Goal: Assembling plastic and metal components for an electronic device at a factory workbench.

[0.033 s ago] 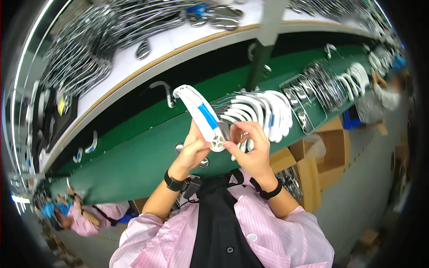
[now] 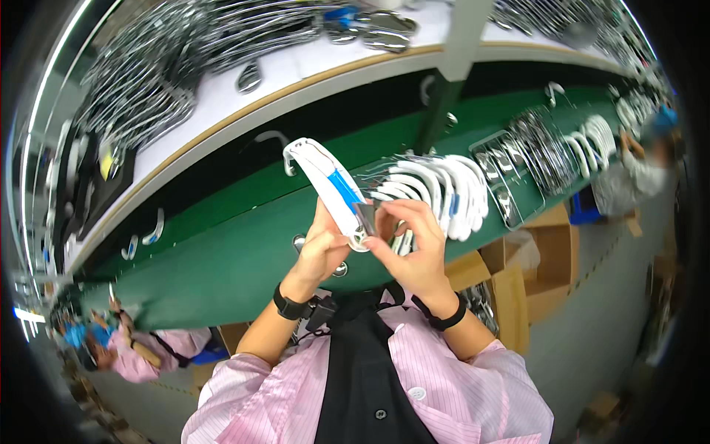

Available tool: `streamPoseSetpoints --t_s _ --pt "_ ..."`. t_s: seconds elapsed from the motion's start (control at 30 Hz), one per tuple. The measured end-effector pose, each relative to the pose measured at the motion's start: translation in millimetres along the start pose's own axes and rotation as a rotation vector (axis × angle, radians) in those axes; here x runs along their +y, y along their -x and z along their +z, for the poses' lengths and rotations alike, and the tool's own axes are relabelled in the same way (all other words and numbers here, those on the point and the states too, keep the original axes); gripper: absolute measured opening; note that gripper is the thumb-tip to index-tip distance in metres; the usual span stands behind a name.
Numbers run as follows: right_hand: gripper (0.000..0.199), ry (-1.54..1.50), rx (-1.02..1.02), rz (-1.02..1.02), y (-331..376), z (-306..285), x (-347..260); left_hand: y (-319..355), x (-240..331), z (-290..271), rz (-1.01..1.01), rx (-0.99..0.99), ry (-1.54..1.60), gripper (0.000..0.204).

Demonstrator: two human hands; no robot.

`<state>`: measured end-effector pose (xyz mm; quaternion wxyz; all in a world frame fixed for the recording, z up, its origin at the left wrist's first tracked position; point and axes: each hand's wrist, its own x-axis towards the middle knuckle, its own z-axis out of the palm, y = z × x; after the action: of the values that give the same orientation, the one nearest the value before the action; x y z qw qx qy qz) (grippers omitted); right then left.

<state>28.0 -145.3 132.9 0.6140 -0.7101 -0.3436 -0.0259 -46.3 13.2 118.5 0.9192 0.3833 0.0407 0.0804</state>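
A curved white plastic handle-like part with a blue strip along its side slants upward in front of me. My left hand is closed around its lower section from the left. At the round, openwork lower end, my right hand pinches a small shiny grey plate-like piece between thumb and fingers. The right thumb touches the round end. How the piece meets the white part is partly hidden by my fingers. Just behind the right hand lies a row of similar white curved parts.
A green bench runs across. Racked chrome parts lie to the right. Shiny metal parts crowd the raised white shelf, whose post stands ahead. Cardboard boxes sit at right. Co-workers appear at both sides.
The view has shifted slightly, so the bench items appear a little further right. The shiny piece and right thumb have moved over the white part's round end, covering more of it.
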Motion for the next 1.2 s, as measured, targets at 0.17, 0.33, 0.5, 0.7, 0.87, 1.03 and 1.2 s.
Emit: streamPoseSetpoints --t_s 0.17,0.33,0.5,0.7,0.87,1.03,1.2 --pt "0.052 0.009 -0.164 -0.138 -8 32 -17 27 16 15 0.219 0.236 -0.232 0.060" --pt "0.058 -0.045 -0.185 -0.208 -6 42 -10 36 15 14 0.312 0.285 -0.393 0.047" --pt "0.038 -0.225 -0.219 0.040 -2 25 -22 41 14 30 0.265 0.294 -0.223 0.044" --pt "0.031 -0.548 -0.699 0.532 6 4 -16 41 3 47 0.234 0.205 -0.205 0.045" --pt "0.030 -0.707 -0.464 0.462 35 9 -19 40 -6 52 0.197 0.165 -0.248 0.056" --pt "0.032 -0.646 -0.468 0.502 46 3 -12 39 -7 51 0.098 0.097 -0.315 0.049" --pt "0.029 -0.022 -0.153 0.360 32 -19 -19 40 -17 23 0.063 0.122 -0.319 0.058"
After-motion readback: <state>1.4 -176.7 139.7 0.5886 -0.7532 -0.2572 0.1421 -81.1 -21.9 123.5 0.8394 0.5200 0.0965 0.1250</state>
